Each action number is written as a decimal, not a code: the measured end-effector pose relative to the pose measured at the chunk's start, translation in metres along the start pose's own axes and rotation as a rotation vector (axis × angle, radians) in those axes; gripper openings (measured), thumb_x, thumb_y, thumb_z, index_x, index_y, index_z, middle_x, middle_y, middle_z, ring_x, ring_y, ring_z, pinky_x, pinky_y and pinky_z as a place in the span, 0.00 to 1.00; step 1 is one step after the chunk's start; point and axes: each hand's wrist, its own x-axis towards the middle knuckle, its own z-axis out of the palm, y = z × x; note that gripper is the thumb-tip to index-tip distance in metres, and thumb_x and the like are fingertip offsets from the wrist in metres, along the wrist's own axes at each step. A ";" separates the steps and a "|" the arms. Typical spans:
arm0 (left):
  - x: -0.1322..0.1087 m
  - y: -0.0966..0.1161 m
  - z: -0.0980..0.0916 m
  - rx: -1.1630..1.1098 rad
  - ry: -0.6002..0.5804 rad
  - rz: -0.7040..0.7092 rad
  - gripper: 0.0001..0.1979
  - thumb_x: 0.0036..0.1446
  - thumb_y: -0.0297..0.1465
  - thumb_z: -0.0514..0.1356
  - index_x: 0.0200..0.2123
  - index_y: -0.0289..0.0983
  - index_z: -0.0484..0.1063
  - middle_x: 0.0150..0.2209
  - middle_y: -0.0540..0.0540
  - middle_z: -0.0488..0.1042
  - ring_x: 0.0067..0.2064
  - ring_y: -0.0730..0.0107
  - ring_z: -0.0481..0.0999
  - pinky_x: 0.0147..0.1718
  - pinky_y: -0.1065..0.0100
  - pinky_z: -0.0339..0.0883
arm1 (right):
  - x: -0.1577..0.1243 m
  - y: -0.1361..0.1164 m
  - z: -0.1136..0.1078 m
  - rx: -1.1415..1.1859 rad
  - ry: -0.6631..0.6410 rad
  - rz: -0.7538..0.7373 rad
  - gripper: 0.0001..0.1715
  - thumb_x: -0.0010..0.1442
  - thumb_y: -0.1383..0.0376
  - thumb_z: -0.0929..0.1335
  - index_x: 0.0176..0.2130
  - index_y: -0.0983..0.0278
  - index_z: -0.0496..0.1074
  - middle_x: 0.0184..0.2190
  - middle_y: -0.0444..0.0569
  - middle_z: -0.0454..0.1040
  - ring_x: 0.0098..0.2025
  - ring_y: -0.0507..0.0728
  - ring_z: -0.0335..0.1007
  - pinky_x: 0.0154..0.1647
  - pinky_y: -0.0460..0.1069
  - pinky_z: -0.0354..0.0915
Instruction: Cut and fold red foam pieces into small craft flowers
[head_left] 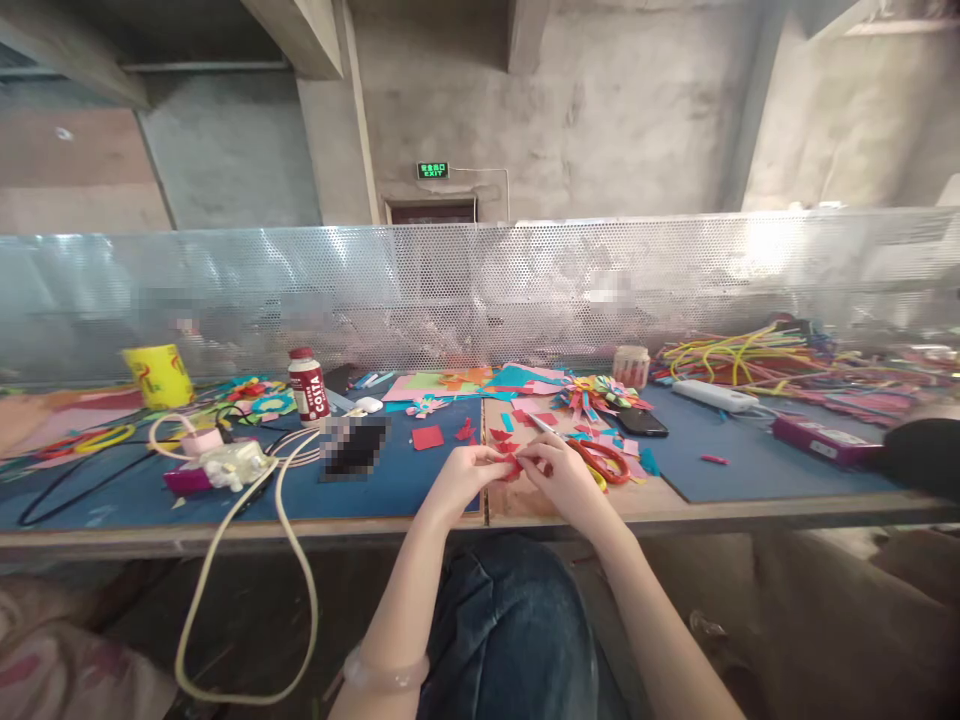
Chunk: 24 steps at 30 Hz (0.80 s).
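A small piece of red paper (510,468) is pinched between both hands at the table's front edge. My left hand (463,482) has its fingers closed on the paper's left side. Opposite it, my right hand (559,475) grips the paper with fingertips, and a white pen-like stick (547,430) shows just behind that hand. The fingers partly hide the paper's shape. Just right of my right hand lie scissors with red-orange handles (611,460). To the left are a red paper square (428,438) and a crumpled red scrap (465,430).
A Costa bottle (308,390), a yellow roll (158,376) and a cream cable (281,510) are on the left. Paper flowers (592,395), a dark phone (641,422) and a white power strip (716,396) stand right. A perforated metal screen (450,290) closes the back.
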 end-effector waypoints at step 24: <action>0.003 -0.007 -0.005 -0.167 0.023 -0.022 0.09 0.44 0.31 0.64 0.28 0.31 0.74 0.29 0.43 0.75 0.31 0.69 0.74 0.36 0.67 0.68 | -0.019 -0.003 0.011 -0.423 0.087 -0.338 0.17 0.58 0.72 0.61 0.46 0.64 0.70 0.37 0.54 0.67 0.37 0.58 0.64 0.36 0.52 0.67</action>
